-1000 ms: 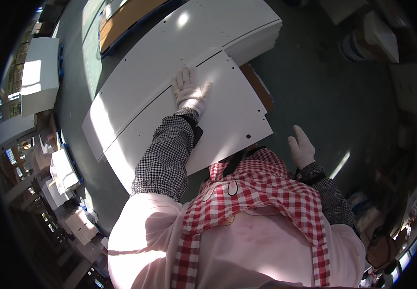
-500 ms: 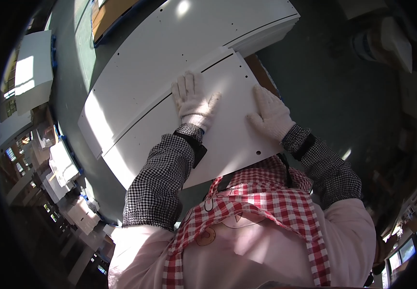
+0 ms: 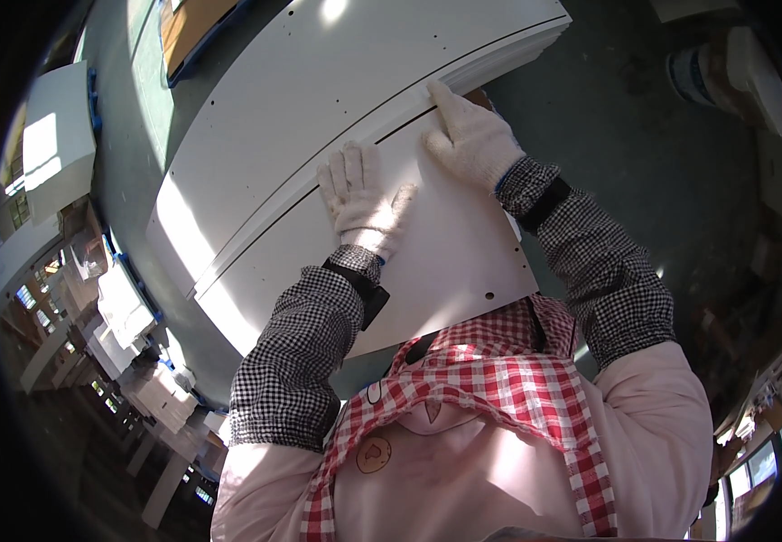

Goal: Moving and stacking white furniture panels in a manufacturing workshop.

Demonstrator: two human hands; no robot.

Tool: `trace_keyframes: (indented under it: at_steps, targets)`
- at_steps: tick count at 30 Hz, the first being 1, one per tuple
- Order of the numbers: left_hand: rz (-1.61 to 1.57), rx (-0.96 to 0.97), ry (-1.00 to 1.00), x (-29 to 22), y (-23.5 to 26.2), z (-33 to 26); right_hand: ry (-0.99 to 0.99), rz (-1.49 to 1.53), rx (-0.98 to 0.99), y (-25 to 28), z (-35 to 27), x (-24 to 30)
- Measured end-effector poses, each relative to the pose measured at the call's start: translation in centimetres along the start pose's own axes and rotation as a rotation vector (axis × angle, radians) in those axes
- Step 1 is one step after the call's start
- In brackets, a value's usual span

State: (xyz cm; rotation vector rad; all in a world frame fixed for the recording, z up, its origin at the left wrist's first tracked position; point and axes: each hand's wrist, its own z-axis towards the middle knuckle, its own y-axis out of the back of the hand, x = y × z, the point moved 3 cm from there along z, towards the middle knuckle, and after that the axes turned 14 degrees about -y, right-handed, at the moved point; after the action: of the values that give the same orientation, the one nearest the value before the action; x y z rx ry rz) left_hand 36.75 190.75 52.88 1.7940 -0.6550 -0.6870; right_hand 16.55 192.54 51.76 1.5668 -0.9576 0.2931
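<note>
A white board (image 3: 450,244) with a dark groove along its far edge and small holes at its right end lies in front of me. My left hand (image 3: 359,199), in a white knit glove, rests flat on it, fingers spread near the groove. My right hand (image 3: 477,135), gloved the same way, lies over the board's far right corner. Its thumb is apart from its stretched fingers, whose tips reach past the groove; part of the grip on the edge is hidden. Beyond lies a stack of similar white boards (image 3: 265,117), its top one also grooved and drilled.
Another stack of white panels (image 3: 61,154) stands at the far left, with a brown board (image 3: 194,36) on a blue base at the upper left. A pale, rounded item (image 3: 752,81) sits at the upper right. Dark green floor (image 3: 608,154) lies right of the boards.
My right hand has moved from the board's right edge to its far right corner. The near board has slid slightly toward me, baring the groove of the board beyond. My left hand has moved slightly with it.
</note>
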Motion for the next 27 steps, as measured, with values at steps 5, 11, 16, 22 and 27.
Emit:
trace_keyframes:
  at_steps: [5,11,16,22,27]
  targets:
    - [0.015,0.010,0.009,0.4,0.0,-0.2,-0.146,-0.017,0.208,0.2,-3.8,-0.4]
    - [0.077,0.016,0.003,-0.1,-0.8,0.0,-0.155,-0.053,0.067,-0.4,-13.9,-4.8]
    - [0.123,0.030,0.084,0.8,-0.6,-0.7,-0.291,-0.040,0.170,0.3,-23.9,-5.6]
    - [0.090,-0.008,0.070,-0.5,0.8,-1.2,-0.665,-0.225,0.230,-0.2,-39.0,-11.3]
    - [0.065,-0.035,0.085,-1.0,0.8,-1.7,-1.251,-0.109,0.321,0.5,-50.2,-17.4]
